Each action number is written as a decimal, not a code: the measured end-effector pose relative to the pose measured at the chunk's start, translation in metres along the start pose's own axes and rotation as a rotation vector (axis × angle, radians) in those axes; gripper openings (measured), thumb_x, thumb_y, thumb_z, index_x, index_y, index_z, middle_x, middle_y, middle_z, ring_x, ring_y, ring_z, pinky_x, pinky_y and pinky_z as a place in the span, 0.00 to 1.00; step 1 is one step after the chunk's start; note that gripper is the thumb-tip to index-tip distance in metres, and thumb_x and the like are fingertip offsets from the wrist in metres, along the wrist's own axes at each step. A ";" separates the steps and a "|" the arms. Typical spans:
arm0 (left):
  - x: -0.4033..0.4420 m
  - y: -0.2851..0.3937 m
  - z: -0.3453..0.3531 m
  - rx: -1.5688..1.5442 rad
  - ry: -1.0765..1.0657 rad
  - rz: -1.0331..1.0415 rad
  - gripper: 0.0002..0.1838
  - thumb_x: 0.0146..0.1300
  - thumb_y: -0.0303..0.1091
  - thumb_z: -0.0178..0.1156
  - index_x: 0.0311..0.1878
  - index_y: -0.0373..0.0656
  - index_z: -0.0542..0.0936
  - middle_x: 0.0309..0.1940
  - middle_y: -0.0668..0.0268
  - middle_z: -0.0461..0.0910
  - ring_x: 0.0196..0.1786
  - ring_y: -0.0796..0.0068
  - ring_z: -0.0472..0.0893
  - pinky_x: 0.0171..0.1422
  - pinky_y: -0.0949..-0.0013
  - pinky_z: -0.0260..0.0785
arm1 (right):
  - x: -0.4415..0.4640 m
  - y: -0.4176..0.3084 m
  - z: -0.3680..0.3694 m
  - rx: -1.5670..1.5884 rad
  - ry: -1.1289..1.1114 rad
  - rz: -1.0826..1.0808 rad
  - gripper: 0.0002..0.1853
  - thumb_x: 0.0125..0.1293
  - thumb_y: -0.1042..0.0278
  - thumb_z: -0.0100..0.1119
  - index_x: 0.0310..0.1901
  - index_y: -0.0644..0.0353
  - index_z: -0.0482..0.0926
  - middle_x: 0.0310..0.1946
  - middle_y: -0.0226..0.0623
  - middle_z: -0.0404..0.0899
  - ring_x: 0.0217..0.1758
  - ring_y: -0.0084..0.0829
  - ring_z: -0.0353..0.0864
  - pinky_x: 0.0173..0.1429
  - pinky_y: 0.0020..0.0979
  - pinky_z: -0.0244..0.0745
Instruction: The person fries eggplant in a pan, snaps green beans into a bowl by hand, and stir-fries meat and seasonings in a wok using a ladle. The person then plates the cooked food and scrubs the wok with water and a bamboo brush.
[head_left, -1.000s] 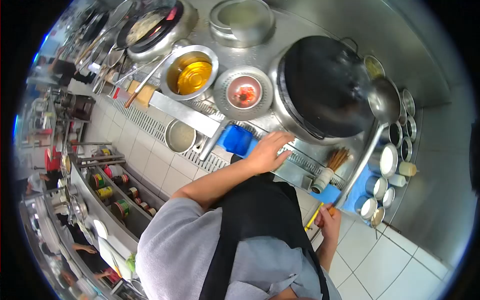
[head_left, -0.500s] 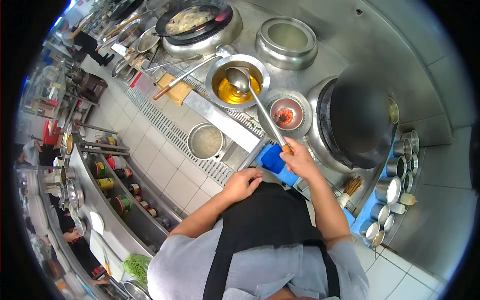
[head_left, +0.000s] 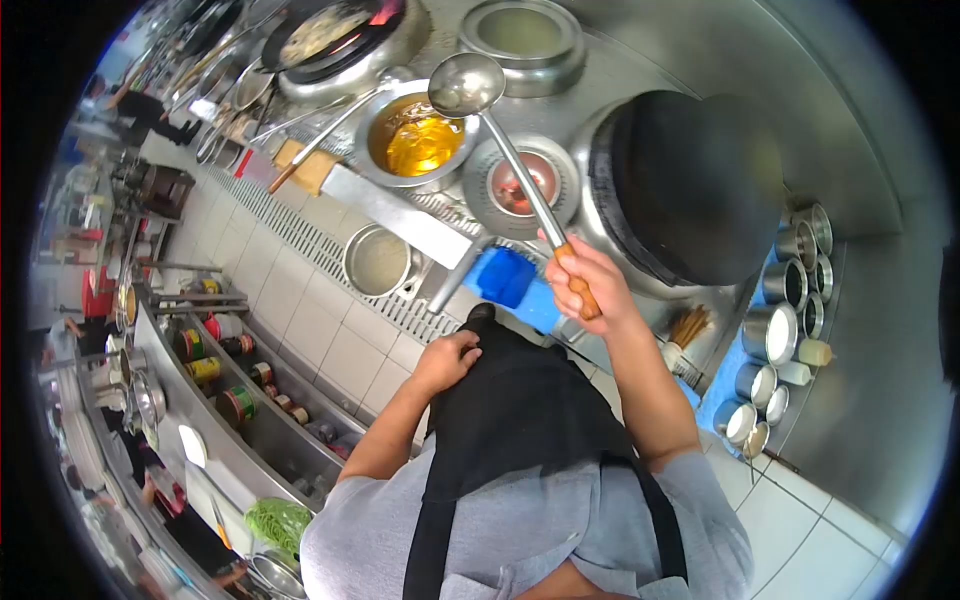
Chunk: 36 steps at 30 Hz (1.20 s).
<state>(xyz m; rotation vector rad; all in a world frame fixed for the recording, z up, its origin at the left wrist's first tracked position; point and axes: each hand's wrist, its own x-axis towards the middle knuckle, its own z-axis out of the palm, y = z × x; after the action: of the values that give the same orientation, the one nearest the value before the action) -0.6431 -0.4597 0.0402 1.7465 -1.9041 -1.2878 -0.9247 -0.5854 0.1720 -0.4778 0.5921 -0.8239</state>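
My right hand [head_left: 592, 285] is wrapped round the wooden handle of a long metal ladle [head_left: 520, 170]. The ladle's bowl is raised over the right rim of a metal pot [head_left: 376, 165] of yellow oil [head_left: 425, 145]. Beside that pot, a red bowl [head_left: 524, 183] with red bits rests on a perforated strainer [head_left: 480, 205]; the ladle handle crosses above it. My left hand [head_left: 447, 362] rests against the black apron [head_left: 520, 410], fingers loosely curled and holding nothing visible. A large black wok [head_left: 680, 190] stands to the right, partly blurred by a dark haze.
Blue cloths [head_left: 503, 277] lie at the stove's front edge. A bamboo brush [head_left: 690, 325] stands near the wok. Metal seasoning pots [head_left: 768, 333] line the right side. Another wok [head_left: 330, 40] with food and flame is at upper left. Shelves with cans [head_left: 235, 405] stand left; a person [head_left: 140, 105] is farther off.
My right hand has lifted the ladle out of the oil pot, after taking it up since the earliest frame. My left hand has moved from the stove edge down to the apron.
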 end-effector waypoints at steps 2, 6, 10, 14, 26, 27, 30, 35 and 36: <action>0.016 -0.006 0.033 0.017 -0.035 -0.051 0.17 0.67 0.40 0.69 0.54 0.40 0.85 0.46 0.53 0.90 0.51 0.51 0.89 0.58 0.53 0.80 | -0.048 -0.009 -0.026 0.134 -0.075 -0.029 0.28 0.77 0.69 0.53 0.76 0.62 0.64 0.35 0.32 0.72 0.19 0.17 0.71 0.23 0.23 0.67; 0.059 -0.011 0.114 0.043 -0.186 -0.061 0.18 0.68 0.41 0.68 0.54 0.39 0.85 0.49 0.50 0.89 0.55 0.49 0.88 0.61 0.53 0.79 | -0.152 -0.024 -0.070 0.052 0.028 -0.153 0.36 0.74 0.70 0.57 0.81 0.62 0.57 0.37 0.33 0.74 0.21 0.17 0.71 0.26 0.22 0.70; 0.114 -0.028 0.227 -0.024 -0.391 -0.032 0.20 0.67 0.43 0.67 0.56 0.39 0.84 0.51 0.48 0.88 0.57 0.49 0.86 0.64 0.52 0.78 | -0.204 -0.030 -0.096 -0.365 0.494 -0.215 0.43 0.70 0.80 0.57 0.85 0.56 0.54 0.41 0.32 0.77 0.23 0.17 0.71 0.25 0.24 0.69; 0.148 -0.105 0.388 -0.393 -0.235 0.051 0.25 0.71 0.42 0.60 0.69 0.46 0.77 0.59 0.57 0.83 0.59 0.55 0.84 0.62 0.52 0.79 | -0.216 -0.055 -0.159 -0.781 0.731 -0.193 0.37 0.70 0.76 0.60 0.80 0.53 0.66 0.34 0.28 0.77 0.28 0.19 0.76 0.32 0.25 0.72; 0.147 -0.005 0.479 -1.865 -0.115 -0.597 0.24 0.80 0.57 0.50 0.65 0.49 0.77 0.60 0.64 0.81 0.62 0.63 0.80 0.68 0.50 0.76 | -0.261 -0.048 -0.205 -0.476 0.766 -0.172 0.40 0.74 0.77 0.57 0.84 0.58 0.54 0.31 0.28 0.75 0.19 0.17 0.70 0.21 0.22 0.66; 0.143 0.000 0.474 -1.808 -0.080 -0.582 0.25 0.80 0.57 0.51 0.66 0.49 0.77 0.61 0.64 0.80 0.62 0.64 0.81 0.67 0.51 0.76 | -0.249 -0.052 -0.214 -0.609 0.749 -0.203 0.39 0.74 0.77 0.56 0.85 0.58 0.54 0.32 0.27 0.74 0.19 0.15 0.70 0.21 0.21 0.66; 0.123 0.010 0.433 -1.475 -0.090 -0.576 0.25 0.79 0.54 0.53 0.67 0.46 0.76 0.63 0.62 0.81 0.60 0.63 0.83 0.64 0.53 0.79 | -0.247 -0.032 -0.176 -0.733 0.874 -0.141 0.40 0.74 0.77 0.55 0.85 0.57 0.53 0.33 0.29 0.74 0.18 0.16 0.69 0.20 0.22 0.66; 0.079 0.030 0.244 -0.868 -0.702 -0.541 0.22 0.77 0.49 0.60 0.62 0.42 0.81 0.55 0.57 0.88 0.51 0.66 0.88 0.54 0.61 0.82 | -0.273 -0.047 -0.191 -0.387 0.715 -0.139 0.44 0.73 0.77 0.58 0.86 0.56 0.49 0.33 0.31 0.75 0.20 0.18 0.71 0.20 0.23 0.67; 0.072 0.048 0.199 -0.899 -0.718 -0.468 0.21 0.76 0.48 0.61 0.59 0.40 0.82 0.50 0.56 0.89 0.46 0.66 0.89 0.51 0.63 0.82 | -0.264 -0.043 -0.208 -0.550 0.732 -0.171 0.43 0.73 0.77 0.57 0.86 0.54 0.50 0.32 0.30 0.75 0.20 0.19 0.71 0.20 0.23 0.67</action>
<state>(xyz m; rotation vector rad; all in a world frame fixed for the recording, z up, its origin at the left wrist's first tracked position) -0.8321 -0.4448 -0.0661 1.3157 -0.7869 -2.6526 -1.2254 -0.4370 0.1227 -0.7341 1.4925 -0.9984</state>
